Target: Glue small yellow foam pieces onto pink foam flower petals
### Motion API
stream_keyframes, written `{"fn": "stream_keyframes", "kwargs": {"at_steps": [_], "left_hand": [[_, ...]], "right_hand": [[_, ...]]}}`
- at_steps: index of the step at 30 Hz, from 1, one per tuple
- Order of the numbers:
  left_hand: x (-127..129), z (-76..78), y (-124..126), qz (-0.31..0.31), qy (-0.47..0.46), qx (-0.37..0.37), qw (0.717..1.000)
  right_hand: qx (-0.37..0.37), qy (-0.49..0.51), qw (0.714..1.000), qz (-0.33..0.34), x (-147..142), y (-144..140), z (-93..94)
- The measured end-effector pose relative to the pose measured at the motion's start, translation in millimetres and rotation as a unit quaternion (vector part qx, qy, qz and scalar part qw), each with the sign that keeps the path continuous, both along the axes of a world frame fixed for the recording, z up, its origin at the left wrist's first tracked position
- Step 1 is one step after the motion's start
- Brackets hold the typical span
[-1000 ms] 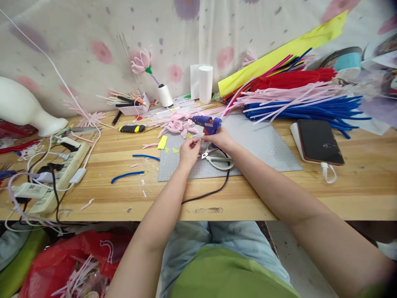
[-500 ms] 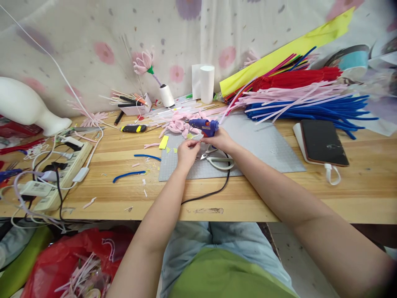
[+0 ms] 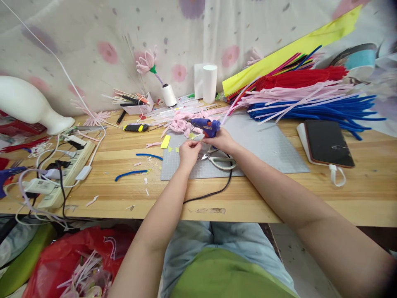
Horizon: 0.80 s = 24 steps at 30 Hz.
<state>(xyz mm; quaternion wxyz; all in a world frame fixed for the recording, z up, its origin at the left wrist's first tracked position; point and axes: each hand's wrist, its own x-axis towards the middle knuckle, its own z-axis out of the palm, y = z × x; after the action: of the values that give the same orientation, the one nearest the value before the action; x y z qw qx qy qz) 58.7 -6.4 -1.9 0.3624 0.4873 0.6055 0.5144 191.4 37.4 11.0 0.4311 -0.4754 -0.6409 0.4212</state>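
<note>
My left hand (image 3: 189,153) is closed in a pinch over the grey cutting mat (image 3: 263,145), and what it pinches is too small to make out. My right hand (image 3: 223,140) meets it at the fingertips, its fingers closed together. Right behind that hand is a blue glue gun (image 3: 206,126), nozzle pointing left; whether the hand touches its handle is hidden. Scissors with pale handles (image 3: 221,163) lie beneath my hands. Pink fuzzy-stem petals (image 3: 180,124) are heaped behind, and a yellow scrap (image 3: 165,141) lies at the mat's left edge.
Bundles of blue (image 3: 313,111) and red fuzzy stems (image 3: 297,78) lie back right, near a black phone-like device (image 3: 328,142). A utility knife (image 3: 135,128) and a power strip (image 3: 66,178) are left. A pink flower (image 3: 146,63) stands behind. A black cord (image 3: 214,192) crosses the front.
The whole view has shifted slightly to the right. My hands stay together at the same place by the glue gun, with no clear change in their hold.
</note>
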Motion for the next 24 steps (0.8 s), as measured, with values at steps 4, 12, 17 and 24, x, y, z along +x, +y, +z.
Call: {"fn": "stream_keyframes", "kwargs": {"at_steps": [4, 12, 17, 24], "left_hand": [[0.3, 0.2, 1.0, 0.0, -0.01, -0.012, 1.0], [-0.9, -3.9, 4.0, -0.002, 0.004, 0.026, 1.0], [-2.2, 2.5, 0.0, 0.003, 0.056, 0.067, 0.996], [-4.4, 6.6, 0.6, 0.04, -0.021, -0.012, 0.999]], "right_hand": [[0.004, -0.002, 1.0, 0.005, 1.2, 2.2, -2.3], [0.006, -0.033, 0.999, 0.008, 2.2, 4.2, -5.2], [0.003, -0.046, 0.999, 0.008, 0.7, 2.9, -2.5], [-0.018, -0.019, 0.999, -0.02, 6.9, 1.5, 4.5]]}}
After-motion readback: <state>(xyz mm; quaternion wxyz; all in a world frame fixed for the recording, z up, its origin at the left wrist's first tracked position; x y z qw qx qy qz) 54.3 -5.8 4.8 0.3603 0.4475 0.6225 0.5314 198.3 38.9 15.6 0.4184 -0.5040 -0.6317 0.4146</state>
